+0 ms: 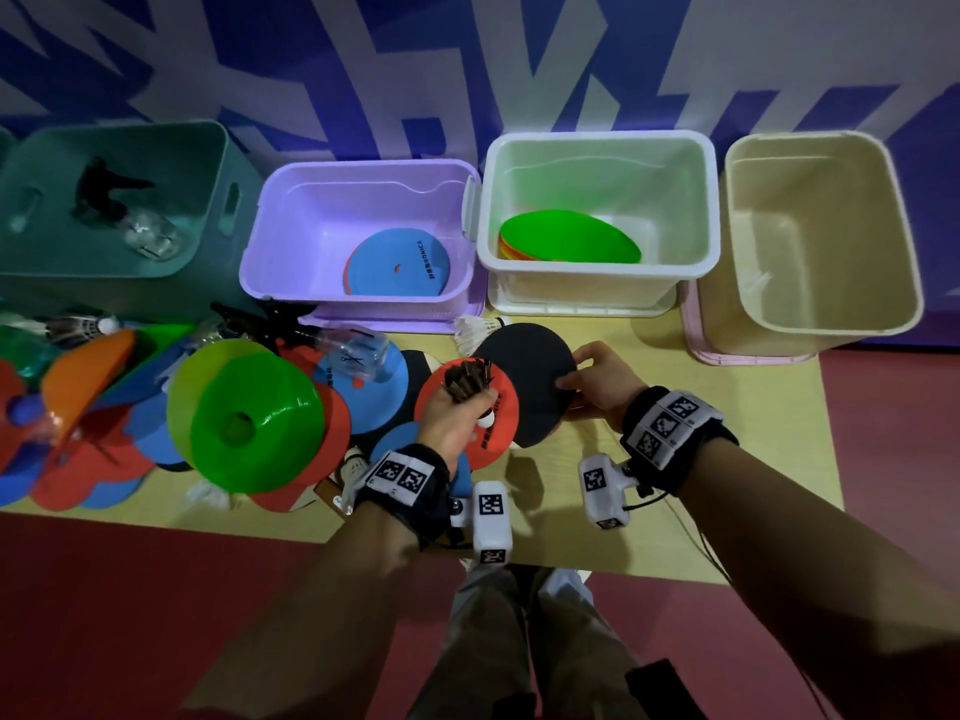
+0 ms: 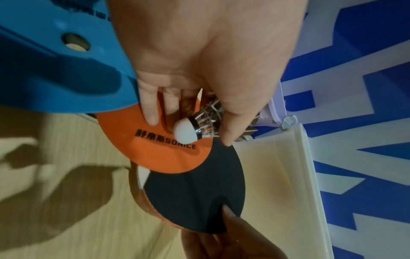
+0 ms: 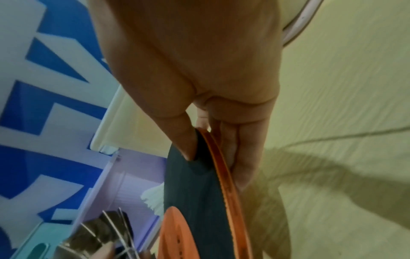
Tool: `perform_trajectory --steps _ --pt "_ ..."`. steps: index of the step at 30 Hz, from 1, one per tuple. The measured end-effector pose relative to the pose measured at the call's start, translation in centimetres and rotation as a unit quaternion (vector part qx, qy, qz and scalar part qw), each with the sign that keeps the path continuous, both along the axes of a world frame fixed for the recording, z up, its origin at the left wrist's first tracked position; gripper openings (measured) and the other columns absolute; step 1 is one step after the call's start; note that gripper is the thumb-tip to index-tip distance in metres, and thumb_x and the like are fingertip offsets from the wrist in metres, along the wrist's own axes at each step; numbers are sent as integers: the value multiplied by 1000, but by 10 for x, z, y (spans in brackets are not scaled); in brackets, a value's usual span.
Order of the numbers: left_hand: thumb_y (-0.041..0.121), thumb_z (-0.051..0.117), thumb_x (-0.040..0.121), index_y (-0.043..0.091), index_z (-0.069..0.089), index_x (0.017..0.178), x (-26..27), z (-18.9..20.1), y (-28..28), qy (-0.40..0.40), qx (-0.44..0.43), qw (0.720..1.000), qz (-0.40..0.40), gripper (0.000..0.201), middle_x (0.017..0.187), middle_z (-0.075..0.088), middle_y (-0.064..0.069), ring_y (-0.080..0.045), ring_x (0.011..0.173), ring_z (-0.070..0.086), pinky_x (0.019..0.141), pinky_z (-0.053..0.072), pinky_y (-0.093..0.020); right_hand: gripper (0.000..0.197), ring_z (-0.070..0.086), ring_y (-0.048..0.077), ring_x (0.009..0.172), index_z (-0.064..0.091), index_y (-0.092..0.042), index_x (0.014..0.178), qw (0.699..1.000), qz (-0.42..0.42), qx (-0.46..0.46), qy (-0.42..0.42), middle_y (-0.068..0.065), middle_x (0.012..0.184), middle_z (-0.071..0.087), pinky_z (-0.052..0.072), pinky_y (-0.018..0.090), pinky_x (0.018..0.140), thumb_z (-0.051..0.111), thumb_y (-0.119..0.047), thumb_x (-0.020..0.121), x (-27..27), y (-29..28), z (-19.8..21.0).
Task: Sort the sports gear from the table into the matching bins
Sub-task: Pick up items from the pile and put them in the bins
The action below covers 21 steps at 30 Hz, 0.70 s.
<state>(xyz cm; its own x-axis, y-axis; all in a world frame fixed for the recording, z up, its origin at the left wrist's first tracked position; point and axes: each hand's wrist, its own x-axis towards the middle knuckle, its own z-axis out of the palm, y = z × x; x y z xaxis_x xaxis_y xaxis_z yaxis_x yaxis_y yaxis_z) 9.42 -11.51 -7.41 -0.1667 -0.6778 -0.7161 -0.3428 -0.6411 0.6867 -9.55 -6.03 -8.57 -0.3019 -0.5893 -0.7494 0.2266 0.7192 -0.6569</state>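
My left hand (image 1: 460, 407) grips a dark-feathered shuttlecock (image 2: 187, 132) with a white cork, and its fingertips touch a red flat disc (image 1: 496, 433) below it. My right hand (image 1: 576, 392) pinches the rim of a black table tennis paddle (image 1: 524, 376), thumb on the black face and fingers under it. The paddle (image 3: 193, 192) is tilted up off the table and the red disc (image 2: 155, 150) overlaps its near side. Its handle is hidden.
Along the back stand a teal bin (image 1: 218, 163), a purple bin (image 1: 363, 171) with blue discs, a white bin (image 1: 597, 140) with green and orange discs, and a cream bin (image 1: 810, 142). Cones, discs, bottles and shuttlecocks crowd the left of the table (image 1: 701, 459).
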Motion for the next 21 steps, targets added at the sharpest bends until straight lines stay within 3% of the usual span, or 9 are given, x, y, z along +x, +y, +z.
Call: perform_trajectory --steps 3,7,10,14,18,21 --pt "16 69 90 25 61 93 -1 6 -1 3 -11 1000 3 12 88 66 4 -10 82 61 71 50 -29 29 64 31 62 43 -16 93 999 -9 -32 -25 17 81 63 59 47 63 57 9 85 -2 1 20" --pt "17 69 89 21 65 96 -3 17 -1 -2 -34 999 -8 9 94 70 -4 -13 79 65 66 48 -26 28 61 29 58 44 -17 91 998 -31 -49 -10 17 77 62 59 48 63 58 6 85 -10 4 49" --pt "18 71 86 24 65 88 -6 26 -3 -6 -49 998 -26 8 89 71 -2 -17 80 67 68 48 -27 27 62 28 58 44 -18 91 997 -51 -61 8 17 79 62 58 42 58 58 5 84 -17 12 70" --pt "21 72 85 23 65 81 -8 38 -5 -4 -53 996 -71 8 86 72 -2 -16 77 66 82 53 -33 27 60 28 59 43 -16 92 993 -66 -87 50 16 78 61 57 47 62 60 2 83 -21 28 95" --pt "39 76 69 22 67 90 -14 58 -7 -2 -57 992 -115 29 88 74 -2 -24 87 68 92 52 -43 27 58 27 59 44 -15 93 983 -101 -101 112 17 78 60 57 51 63 63 0 82 -24 38 122" --pt "32 77 73 19 66 100 -24 82 -10 12 -62 987 -147 32 94 73 -6 -24 88 67 85 53 -35 26 60 28 62 48 -15 96 974 -112 -121 153 15 76 60 57 50 64 64 -1 82 -28 46 149"
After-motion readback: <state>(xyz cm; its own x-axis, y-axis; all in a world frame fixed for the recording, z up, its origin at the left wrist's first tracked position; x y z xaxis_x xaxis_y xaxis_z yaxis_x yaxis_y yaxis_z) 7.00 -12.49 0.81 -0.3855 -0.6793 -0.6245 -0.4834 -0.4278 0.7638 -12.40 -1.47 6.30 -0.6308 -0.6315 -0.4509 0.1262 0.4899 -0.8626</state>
